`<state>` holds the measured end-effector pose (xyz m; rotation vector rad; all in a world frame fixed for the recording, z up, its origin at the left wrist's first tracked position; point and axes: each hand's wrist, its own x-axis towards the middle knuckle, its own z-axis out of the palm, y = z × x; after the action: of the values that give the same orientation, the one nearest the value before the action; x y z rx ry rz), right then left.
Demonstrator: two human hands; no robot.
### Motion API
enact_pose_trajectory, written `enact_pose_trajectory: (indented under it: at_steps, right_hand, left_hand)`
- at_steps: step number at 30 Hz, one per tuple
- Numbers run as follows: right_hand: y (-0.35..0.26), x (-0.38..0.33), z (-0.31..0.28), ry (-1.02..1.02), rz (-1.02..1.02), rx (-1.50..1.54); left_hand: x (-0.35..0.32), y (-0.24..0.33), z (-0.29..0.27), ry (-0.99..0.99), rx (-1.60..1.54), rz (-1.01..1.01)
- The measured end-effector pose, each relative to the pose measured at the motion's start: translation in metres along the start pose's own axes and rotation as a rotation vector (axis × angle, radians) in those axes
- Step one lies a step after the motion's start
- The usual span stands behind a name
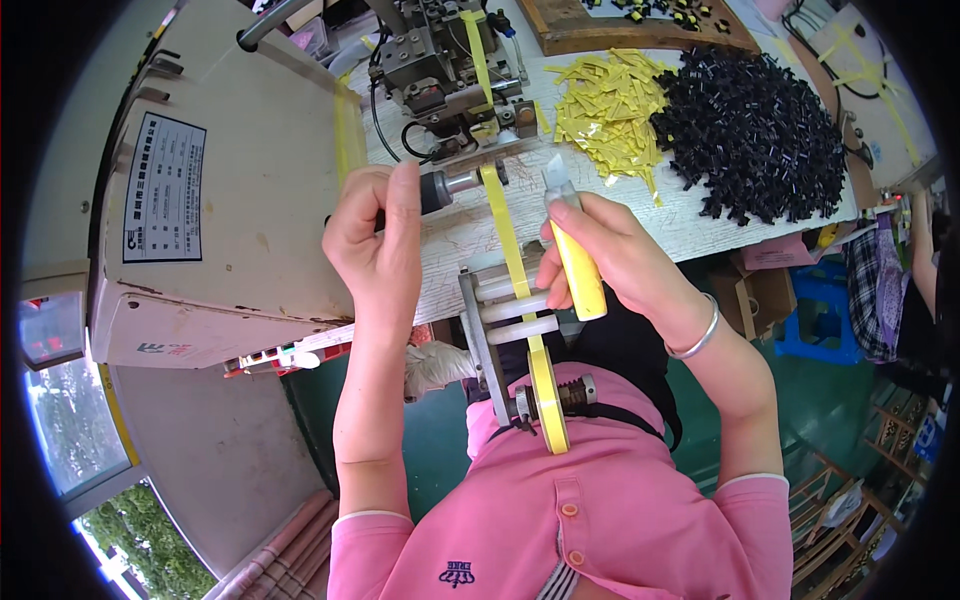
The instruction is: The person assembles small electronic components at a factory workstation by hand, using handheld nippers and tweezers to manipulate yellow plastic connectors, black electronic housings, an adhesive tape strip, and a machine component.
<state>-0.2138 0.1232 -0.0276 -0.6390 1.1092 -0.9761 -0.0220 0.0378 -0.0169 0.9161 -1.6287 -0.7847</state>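
Observation:
My left hand (375, 230) is closed round a black handle (434, 191) with a metal shaft, just in front of the machine; the fingers hide part of the handle. In my right hand (610, 240) is a yellow utility knife (581, 270), its grey tip pointing up and away from me. Between my hands runs a narrow yellow strip (507, 225). It comes off a yellow roll (549, 405) near my waist, passes the white rollers (520, 308) of a metal bracket (483, 345), and leads toward the metal machine (430, 75).
Beyond my right hand, a heap of cut yellow strips (610, 105) lies beside a large pile of small black pieces (750, 130) on the white table (455, 240). A wooden tray (560, 30) stands behind them. A large beige cabinet (240, 200) borders the left. A blue stool (822, 315) stands right.

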Motion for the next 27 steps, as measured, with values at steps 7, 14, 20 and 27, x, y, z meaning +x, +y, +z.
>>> enact_pose_trajectory:
  at_steps: [7,14,20,27]
  right_hand:
    - [0.004,-0.003,-0.022,0.014,-0.037,-0.15]
    - [-0.017,0.0,-0.022,0.186,-0.807,-1.382]
    - [-0.028,0.011,-0.001,0.19,-0.864,-1.645]
    - [-0.028,0.013,0.008,0.242,-0.853,-1.796]
  left_hand:
    - [0.003,0.009,0.003,-0.118,0.22,0.233]
    - [0.008,0.003,0.008,-0.466,0.628,0.265]
    - [0.008,0.0,0.008,-0.504,0.568,0.234]
    - [0.004,-0.005,0.01,-0.445,0.615,0.296]
